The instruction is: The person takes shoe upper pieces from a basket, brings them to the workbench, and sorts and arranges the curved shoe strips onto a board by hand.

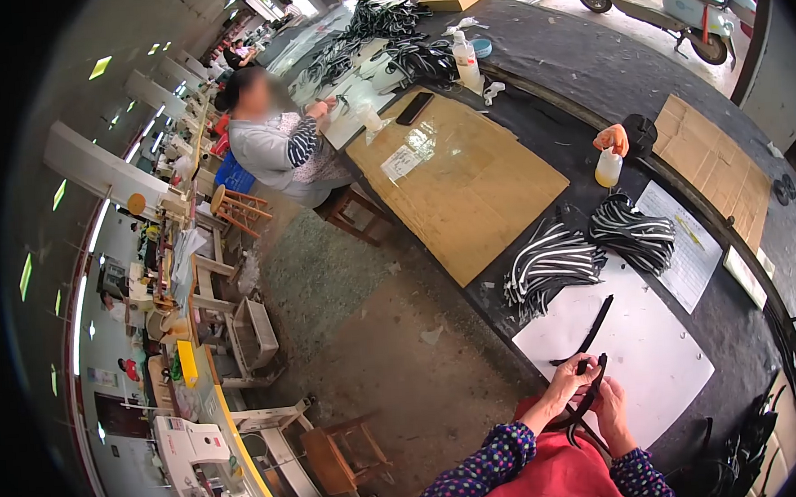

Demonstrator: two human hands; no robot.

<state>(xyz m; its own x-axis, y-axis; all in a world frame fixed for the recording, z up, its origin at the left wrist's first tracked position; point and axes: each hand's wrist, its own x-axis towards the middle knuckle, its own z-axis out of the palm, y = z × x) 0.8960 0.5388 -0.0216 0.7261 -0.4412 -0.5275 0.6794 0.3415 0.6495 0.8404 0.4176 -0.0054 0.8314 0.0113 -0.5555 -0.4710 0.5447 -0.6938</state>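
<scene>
My left hand (567, 385) is closed on a black strip (589, 395), just over the near edge of a white sheet (664, 351). Close beside it on the right, my right hand (610, 407) has its fingers closed on the same strip, whose lower part hangs in a loop over the red apron. Another black strip (597, 324) lies on the white sheet beyond my hands. Two bundles of black and white strips, one on the left (554, 263) and one on the right (633, 233), rest past the sheet's far edge.
A brown board (476, 190) with a phone (415, 108) on it covers the middle of the table. A bottle (608, 165) stands to its right. Dark strips (742, 451) lie at the lower right. A co-worker (276, 147) sits at the table's left side.
</scene>
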